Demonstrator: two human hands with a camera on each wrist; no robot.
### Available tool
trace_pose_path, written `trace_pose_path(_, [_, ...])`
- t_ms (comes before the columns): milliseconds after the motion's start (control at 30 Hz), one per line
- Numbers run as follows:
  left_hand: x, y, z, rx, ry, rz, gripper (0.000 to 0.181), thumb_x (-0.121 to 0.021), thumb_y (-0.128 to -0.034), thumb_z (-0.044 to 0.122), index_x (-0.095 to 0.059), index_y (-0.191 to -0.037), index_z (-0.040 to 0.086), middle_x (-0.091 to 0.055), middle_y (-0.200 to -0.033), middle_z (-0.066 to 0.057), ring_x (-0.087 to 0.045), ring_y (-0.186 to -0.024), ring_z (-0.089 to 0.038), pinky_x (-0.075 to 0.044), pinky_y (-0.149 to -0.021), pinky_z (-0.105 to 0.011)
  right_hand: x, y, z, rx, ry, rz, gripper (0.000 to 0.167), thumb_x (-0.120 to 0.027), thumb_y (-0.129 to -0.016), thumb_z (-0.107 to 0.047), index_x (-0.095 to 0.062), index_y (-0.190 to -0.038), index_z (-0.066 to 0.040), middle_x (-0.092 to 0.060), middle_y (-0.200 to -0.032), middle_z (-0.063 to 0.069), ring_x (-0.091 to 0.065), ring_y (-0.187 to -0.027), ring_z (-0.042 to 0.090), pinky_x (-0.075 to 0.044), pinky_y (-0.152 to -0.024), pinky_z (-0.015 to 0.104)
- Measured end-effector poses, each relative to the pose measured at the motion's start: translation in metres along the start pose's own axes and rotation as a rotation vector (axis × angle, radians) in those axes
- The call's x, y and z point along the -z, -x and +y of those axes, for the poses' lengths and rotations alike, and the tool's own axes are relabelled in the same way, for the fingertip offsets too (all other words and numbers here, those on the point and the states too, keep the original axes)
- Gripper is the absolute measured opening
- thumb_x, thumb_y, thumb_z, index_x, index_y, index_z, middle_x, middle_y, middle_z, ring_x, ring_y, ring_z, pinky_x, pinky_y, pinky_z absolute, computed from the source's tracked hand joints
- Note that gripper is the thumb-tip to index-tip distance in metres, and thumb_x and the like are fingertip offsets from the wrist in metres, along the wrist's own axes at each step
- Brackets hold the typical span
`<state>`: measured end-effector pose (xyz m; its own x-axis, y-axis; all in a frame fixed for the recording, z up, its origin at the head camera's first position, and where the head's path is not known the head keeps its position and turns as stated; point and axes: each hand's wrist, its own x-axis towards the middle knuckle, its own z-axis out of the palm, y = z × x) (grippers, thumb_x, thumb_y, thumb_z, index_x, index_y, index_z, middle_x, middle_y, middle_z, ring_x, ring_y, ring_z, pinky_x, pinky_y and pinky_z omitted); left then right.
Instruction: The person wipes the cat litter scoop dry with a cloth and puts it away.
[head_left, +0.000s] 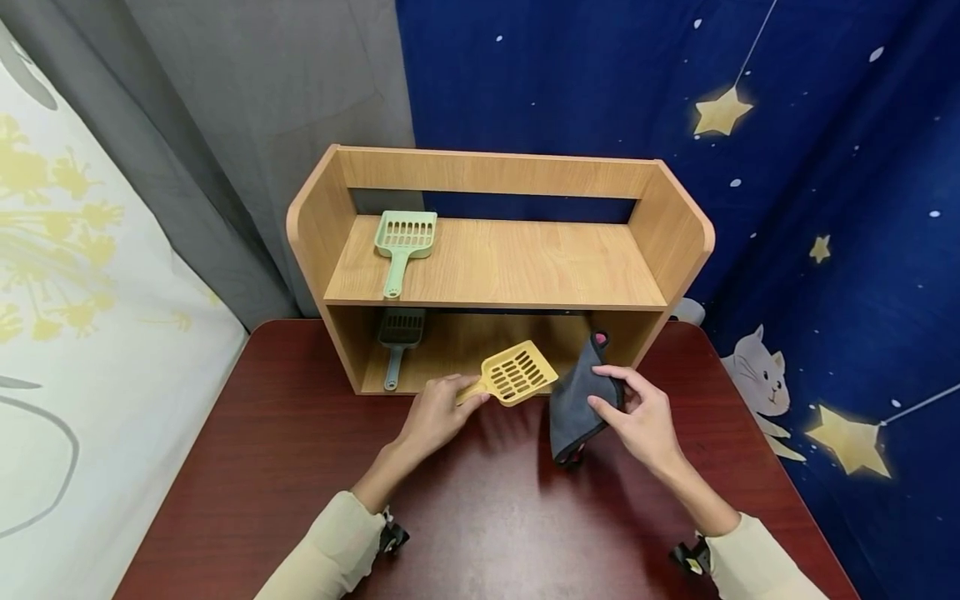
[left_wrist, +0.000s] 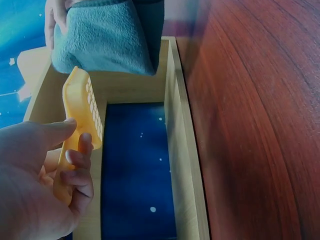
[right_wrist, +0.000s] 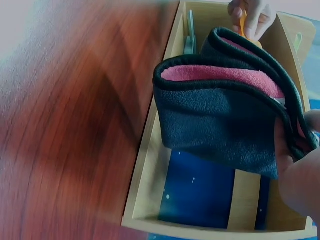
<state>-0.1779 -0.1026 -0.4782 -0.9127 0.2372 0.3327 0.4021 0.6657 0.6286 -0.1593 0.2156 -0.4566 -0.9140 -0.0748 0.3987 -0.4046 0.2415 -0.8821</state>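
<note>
My left hand point(head_left: 441, 410) grips the handle of a yellow slotted litter scoop point(head_left: 517, 373), held up in front of the wooden shelf's lower level. In the left wrist view the scoop point(left_wrist: 82, 107) is seen from its side, fingers curled round the handle. To its right, my right hand point(head_left: 643, 417) pinches a folded dark grey cloth point(head_left: 581, 402) between thumb and fingers. Pink lining point(right_wrist: 220, 75) shows inside the cloth's folds in the right wrist view. Scoop and cloth are close together; whether they touch I cannot tell.
A two-level wooden shelf point(head_left: 495, 262) stands at the back of the dark red table point(head_left: 480, 517). A green litter scoop point(head_left: 405, 237) lies on its upper level at the left. Below it, a grey scoop point(head_left: 401, 333) lies on the lower level. Curtains point(head_left: 555, 83) hang behind.
</note>
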Motion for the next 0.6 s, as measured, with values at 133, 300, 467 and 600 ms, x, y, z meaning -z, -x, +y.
trace_pose_path(133, [-0.003,-0.001,-0.005,0.022,-0.005,0.015,0.033,-0.081,-0.0951,0.021,-0.079,-0.121,0.001,-0.078,-0.100,-0.012,-0.056,-0.070,-0.012,-0.048,-0.060,-0.028,0.009,0.000,0.001,0.034,0.023,-0.031,0.043,-0.082,-0.084,0.012,-0.073,-0.125,0.000,-0.071,-0.107,0.025,-0.071,-0.082,0.010,-0.060,-0.069,0.022])
trace_pose_path(300, [-0.007,-0.003,-0.011,0.091,-0.006,0.035,0.035,-0.081,-0.0950,0.023,-0.078,-0.122,0.002,-0.078,-0.103,-0.014,-0.060,-0.069,-0.017,-0.049,-0.058,-0.030,0.023,0.000,0.003,0.079,0.065,-0.084,0.045,-0.082,-0.083,0.015,-0.073,-0.125,0.001,-0.069,-0.112,0.022,-0.069,-0.086,0.010,-0.059,-0.072,0.021])
trace_pose_path(467, [-0.013,-0.005,-0.020,0.133,-0.003,0.079,0.035,-0.082,-0.0940,0.021,-0.078,-0.122,0.001,-0.078,-0.112,-0.017,-0.071,-0.083,-0.026,-0.055,-0.066,-0.040,0.038,-0.001,0.003,0.107,0.091,-0.155,0.046,-0.081,-0.083,0.015,-0.072,-0.126,-0.001,-0.069,-0.113,0.019,-0.069,-0.086,0.010,-0.059,-0.072,0.020])
trace_pose_path(600, [-0.019,-0.007,-0.029,0.159,0.024,0.101,0.035,-0.081,-0.0943,0.017,-0.076,-0.124,-0.002,-0.078,-0.110,-0.018,-0.067,-0.079,-0.023,-0.054,-0.067,-0.040,0.051,-0.001,0.004,0.134,0.182,-0.187,0.046,-0.083,-0.083,0.012,-0.074,-0.124,-0.006,-0.072,-0.111,0.011,-0.067,-0.083,0.006,-0.056,-0.067,0.017])
